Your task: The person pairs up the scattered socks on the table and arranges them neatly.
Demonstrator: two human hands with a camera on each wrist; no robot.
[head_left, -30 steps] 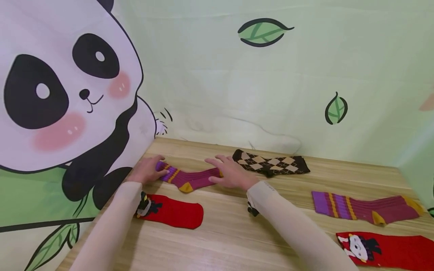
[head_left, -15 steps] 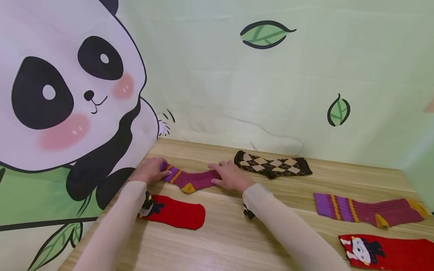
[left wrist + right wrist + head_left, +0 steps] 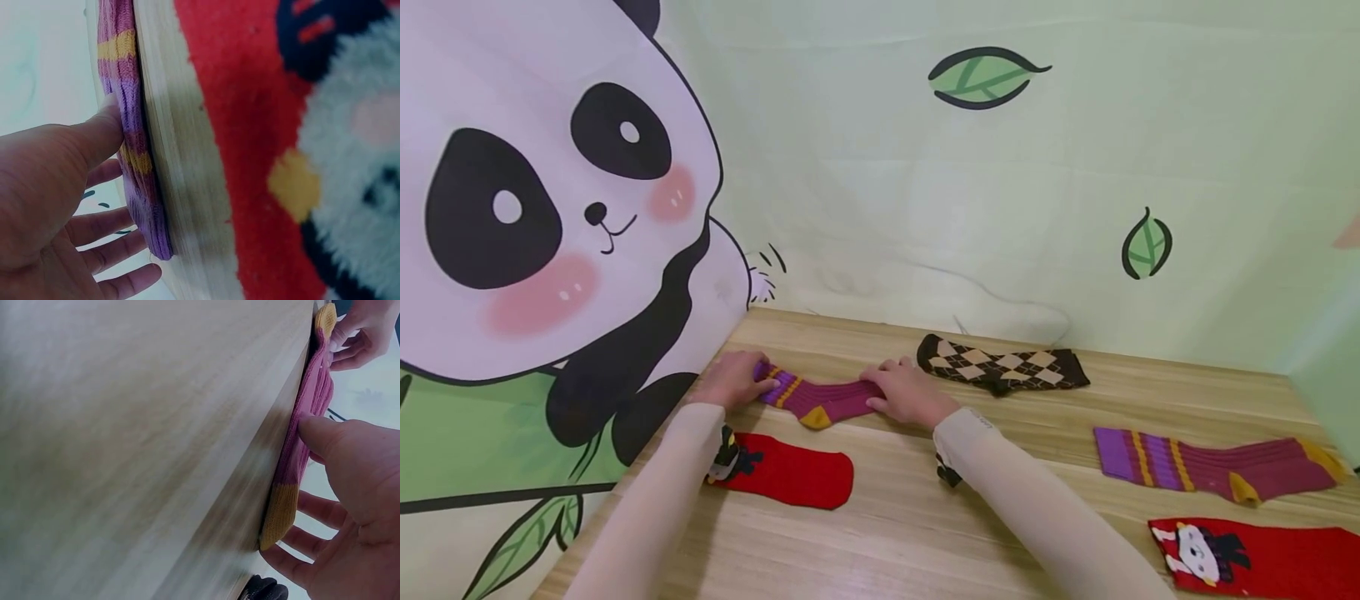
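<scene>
A purple and maroon ribbed sock with yellow stripes and a yellow heel lies flat on the wooden table, between my hands. At its striped cuff is my left hand; in the left wrist view the thumb presses the sock's upper face and the other fingers extend past its far edge. My right hand covers the toe end in the head view. There, the right wrist view shows the thumb on the maroon knit and fairly straight fingers touching around the yellow toe.
Nearer me lies a red sock with an animal face. A dark argyle sock is by the back wall. On the right are a matching purple sock and another red sock. A panda-printed cloth borders the table's left side.
My right hand has come down a little onto the sock's toe end, which it now covers. My left hand stays at the cuff. The view has shifted slightly.
</scene>
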